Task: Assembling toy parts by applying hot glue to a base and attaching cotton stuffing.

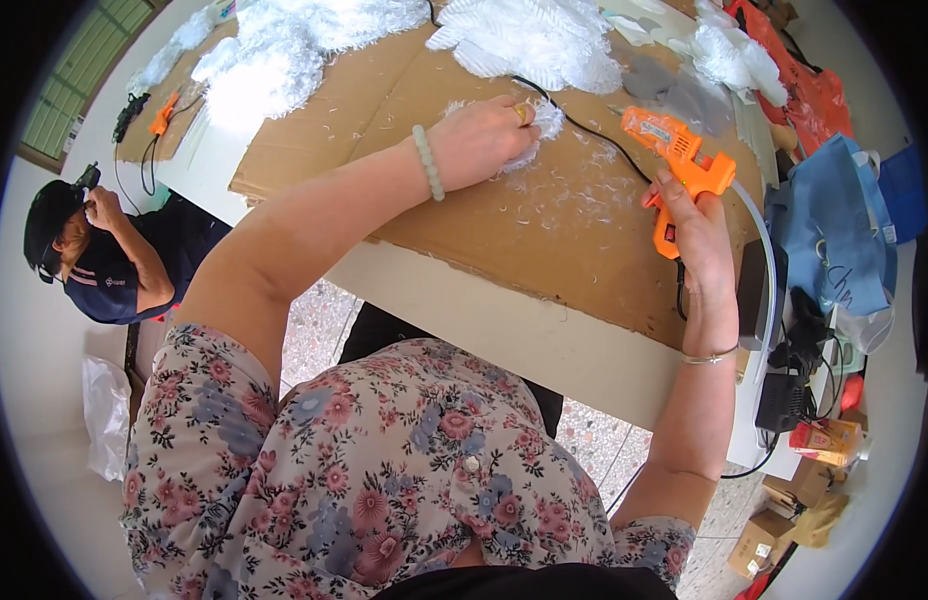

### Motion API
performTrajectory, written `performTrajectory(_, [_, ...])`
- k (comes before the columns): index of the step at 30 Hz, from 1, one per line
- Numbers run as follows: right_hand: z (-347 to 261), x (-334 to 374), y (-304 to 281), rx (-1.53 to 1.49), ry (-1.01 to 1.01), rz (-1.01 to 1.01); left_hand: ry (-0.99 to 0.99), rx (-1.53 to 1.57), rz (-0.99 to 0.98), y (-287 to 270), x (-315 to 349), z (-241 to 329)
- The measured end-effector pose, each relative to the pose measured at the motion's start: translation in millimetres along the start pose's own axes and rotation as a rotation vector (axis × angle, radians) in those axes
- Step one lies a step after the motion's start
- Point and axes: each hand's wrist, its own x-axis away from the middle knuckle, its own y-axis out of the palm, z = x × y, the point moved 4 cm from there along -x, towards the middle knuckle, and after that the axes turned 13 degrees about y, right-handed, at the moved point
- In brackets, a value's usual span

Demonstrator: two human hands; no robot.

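Observation:
My right hand (700,232) is wrapped round the handle of an orange hot glue gun (686,158), whose nozzle points to the upper left. A clear glue stick (765,232) curves out of the gun's back and hangs down past my wrist. Over the cardboard (454,240), my left hand (482,142) has its fingers curled down on a small white fluffy piece (547,120). The fingertips are partly hidden behind the hand. White shreds (574,200) lie scattered between my two hands.
Heaps of white fringed material (529,42) lie along the far side. A black cable (594,133) crosses the cardboard. A blue bag (834,225) and a black power adapter (781,402) are at the right. Another person (114,245) sits at the left near a second orange glue gun (164,114).

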Motion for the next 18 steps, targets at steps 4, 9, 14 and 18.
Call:
performTrajectory(4, [-3.8, 3.0, 0.1, 0.001, 0.014, -0.001, -0.07, 0.041, -0.079, 0.0, 0.6, -2.6])
performTrajectory(9, [-5.8, 4.9, 1.5, 0.021, 0.02, 0.004, -0.088, 0.003, -0.055, -4.2, -11.5, 1.5])
performTrajectory(14, [-7.2, 7.7, 4.2, 0.003, 0.025, -0.004, -0.069, 0.07, -0.013, 3.9, -1.1, -7.3])
performTrajectory(18, [-3.3, 5.2, 4.0, -0.009, 0.003, 0.013, -0.363, 0.386, 0.002, 1.0, 4.2, -27.1])
